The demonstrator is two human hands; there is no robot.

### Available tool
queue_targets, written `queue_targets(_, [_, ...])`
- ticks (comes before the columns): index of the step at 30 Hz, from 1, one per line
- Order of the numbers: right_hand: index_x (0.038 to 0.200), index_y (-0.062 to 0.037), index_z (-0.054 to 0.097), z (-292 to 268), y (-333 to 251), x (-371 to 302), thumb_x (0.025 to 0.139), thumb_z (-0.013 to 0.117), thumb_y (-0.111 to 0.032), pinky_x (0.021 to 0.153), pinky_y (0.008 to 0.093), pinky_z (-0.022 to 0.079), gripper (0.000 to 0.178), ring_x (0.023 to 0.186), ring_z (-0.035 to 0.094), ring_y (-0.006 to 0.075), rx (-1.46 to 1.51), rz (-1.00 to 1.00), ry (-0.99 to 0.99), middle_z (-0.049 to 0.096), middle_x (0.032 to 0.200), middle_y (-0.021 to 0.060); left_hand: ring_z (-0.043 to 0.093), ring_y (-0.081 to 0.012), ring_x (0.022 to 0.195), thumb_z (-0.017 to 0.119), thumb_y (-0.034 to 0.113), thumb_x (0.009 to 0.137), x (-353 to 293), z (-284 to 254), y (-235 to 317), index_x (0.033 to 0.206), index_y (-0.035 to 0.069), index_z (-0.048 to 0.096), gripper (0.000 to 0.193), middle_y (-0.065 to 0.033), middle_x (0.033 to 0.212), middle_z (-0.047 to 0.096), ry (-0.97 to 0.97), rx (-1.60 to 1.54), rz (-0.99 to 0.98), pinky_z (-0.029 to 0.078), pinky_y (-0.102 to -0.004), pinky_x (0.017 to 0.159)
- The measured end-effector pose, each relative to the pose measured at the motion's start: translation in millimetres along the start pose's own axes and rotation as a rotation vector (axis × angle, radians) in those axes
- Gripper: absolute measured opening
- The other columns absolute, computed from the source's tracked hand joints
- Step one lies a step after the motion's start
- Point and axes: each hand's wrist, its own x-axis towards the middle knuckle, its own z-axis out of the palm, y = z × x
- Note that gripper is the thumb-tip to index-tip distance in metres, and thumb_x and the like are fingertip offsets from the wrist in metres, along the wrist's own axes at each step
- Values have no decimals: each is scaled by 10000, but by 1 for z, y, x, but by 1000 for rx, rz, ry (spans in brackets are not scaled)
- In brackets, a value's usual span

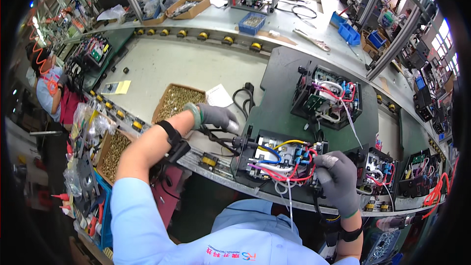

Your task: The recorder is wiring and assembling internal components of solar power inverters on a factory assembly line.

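Observation:
My left hand (219, 118), in a grey glove, reaches over a black power cable (221, 140) with its fingers stretched out; its underside is hidden. Just right of it lies an open electronic unit (279, 159) with a metal frame, circuit parts and red, blue, yellow and white wires. At the right end of that unit, my gloved right hand (337, 179) is closed, fingers curled by the red wires; whatever they grip is hidden. White cable ties (289, 196) hang off the unit's front side. A similar unit (327, 98) stands behind it on the green board (272, 93).
A carton of brass-coloured screws (179, 99) sits beyond my left forearm, another carton (117, 157) left of it. More units (378, 172) line the right. Yellow rollers (210, 159) edge the line. A blue bin (251, 22) stands at the back. A co-worker (49, 88) is at far left.

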Motion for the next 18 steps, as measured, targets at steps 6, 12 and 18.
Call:
queue_targets(6, [937,-29,696,10,4,4,749,663,6,663,360,511,194,734,646,284,38,35,50,647,828,123,654,-252,1015,793,328,775,-21,36,-5,1307,67,630,615,-136,1109,714,-240,407,-91,505,-370,874])
queue_targets(12, [954,-22,689,11,5,-2,742,652,18,672,360,511,219,754,645,287,-7,-6,30,647,857,132,664,-284,710,720,347,847,-31,34,5,956,31,747,335,-165,730,693,134,430,-187,528,-406,700])
queue_targets(18, [982,-14,687,17,7,-7,751,639,20,695,354,520,238,775,649,276,33,16,88,649,899,139,668,-191,814,720,357,865,-49,23,-16,1253,-19,611,551,-132,1103,685,-144,133,-47,552,-325,768])
